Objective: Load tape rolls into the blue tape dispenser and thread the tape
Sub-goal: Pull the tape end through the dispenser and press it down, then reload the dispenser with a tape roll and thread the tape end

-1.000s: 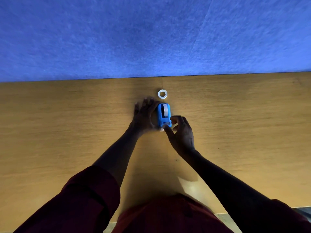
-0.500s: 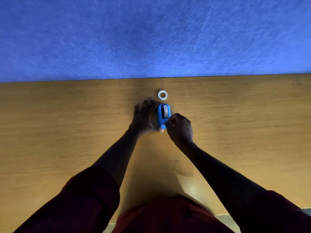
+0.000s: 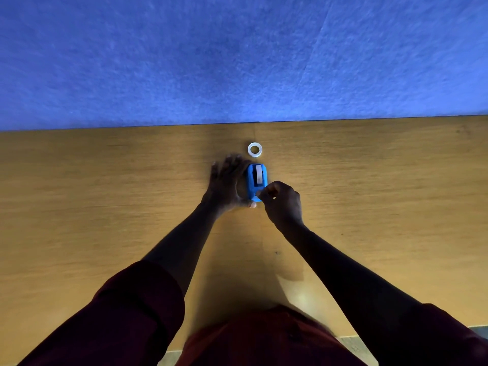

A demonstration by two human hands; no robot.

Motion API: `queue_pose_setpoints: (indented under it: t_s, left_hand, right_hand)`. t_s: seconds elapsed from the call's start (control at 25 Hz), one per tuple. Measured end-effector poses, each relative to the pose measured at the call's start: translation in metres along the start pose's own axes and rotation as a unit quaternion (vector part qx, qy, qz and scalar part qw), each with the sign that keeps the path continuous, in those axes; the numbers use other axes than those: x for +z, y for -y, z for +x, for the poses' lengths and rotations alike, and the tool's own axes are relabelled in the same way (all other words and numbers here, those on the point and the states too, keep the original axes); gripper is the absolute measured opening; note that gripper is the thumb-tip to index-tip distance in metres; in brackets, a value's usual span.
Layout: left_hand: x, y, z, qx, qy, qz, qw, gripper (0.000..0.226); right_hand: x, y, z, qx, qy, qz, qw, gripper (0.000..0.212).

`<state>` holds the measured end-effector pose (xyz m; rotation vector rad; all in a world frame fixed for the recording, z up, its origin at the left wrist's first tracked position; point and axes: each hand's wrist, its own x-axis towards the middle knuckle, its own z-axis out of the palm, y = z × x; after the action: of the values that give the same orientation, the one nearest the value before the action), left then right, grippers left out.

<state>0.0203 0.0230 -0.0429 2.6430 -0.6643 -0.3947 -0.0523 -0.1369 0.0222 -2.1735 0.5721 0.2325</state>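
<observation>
With the left hand (image 3: 227, 184) clasping the blue tape dispenser (image 3: 256, 182) at its 9 o'clock side, the right hand (image 3: 281, 200), fingers pinched at the 6 o'clock cutter end, should draw tape straight.

The dispenser (image 3: 256, 182) under my hands looked like smooth plastic, the table (image 3: 369, 194) like glossy wood, the wall (image 3: 237, 62) like matt felt.

You've got a dark maroon shirt on, w/ the left sleeve (image 3: 137, 307) pushed up to approx the elbow in a bunched cuff, right sleeve (image 3: 433, 336) sitting higher, forearms bare, and both hands bare, no rings or watch visible.
</observation>
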Motion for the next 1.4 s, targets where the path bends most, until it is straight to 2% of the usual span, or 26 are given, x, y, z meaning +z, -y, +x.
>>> queue_pose_setpoints:
  t_s: [0.2, 0.36, 0.48, 0.56, 0.64, 0.8, 1.12, 1.28, 1.4]
  left_hand:
    - [-0.009, -0.004, 0.002, 0.010, 0.010, 0.019, 1.000, 0.115]
    - [-0.024, -0.005, 0.005, 0.010, 0.061, 0.006, 0.998, 0.112]
    - [-0.042, -0.004, 0.009, -0.001, 0.079, -0.064, 0.995, 0.094]
    - [-0.053, -0.007, 0.012, 0.012, 0.034, -0.088, 0.995, 0.075]
    - [-0.060, -0.014, 0.016, 0.050, -0.008, -0.066, 0.997, 0.062]
    - [-0.064, -0.027, 0.024, 0.090, 0.007, -0.036, 0.995, 0.051]
    - [-0.066, -0.030, 0.040, 0.100, 0.085, -0.050, 0.990, 0.045]
    - [-0.066, -0.030, 0.044, 0.107, 0.099, -0.039, 0.989, 0.046]
    - [-0.069, -0.030, 0.047, 0.115, 0.111, -0.033, 0.987, 0.039]
  right_hand:
    - [-0.005, -0.002, 0.003, 0.030, 0.009, 0.054, 0.998, 0.012]
    - [-0.007, -0.002, 0.006, 0.028, 0.019, 0.093, 0.995, 0.004]
    - [-0.005, -0.004, 0.006, 0.038, 0.021, 0.115, 0.992, 0.006]
    - [-0.003, -0.005, 0.006, 0.052, 0.023, 0.123, 0.991, 0.007]
    - [-0.002, -0.005, 0.006, 0.062, 0.024, 0.128, 0.990, 0.010]
    - [-0.003, -0.007, 0.007, 0.070, 0.026, 0.131, 0.989, 0.015]
    - [-0.003, -0.017, 0.009, 0.065, 0.032, 0.151, 0.986, 0.008]
    - [0.000, -0.019, 0.009, 0.054, 0.034, 0.157, 0.986, 0.005]
    - [0.000, -0.019, 0.009, 0.044, 0.033, 0.154, 0.987, 0.008]
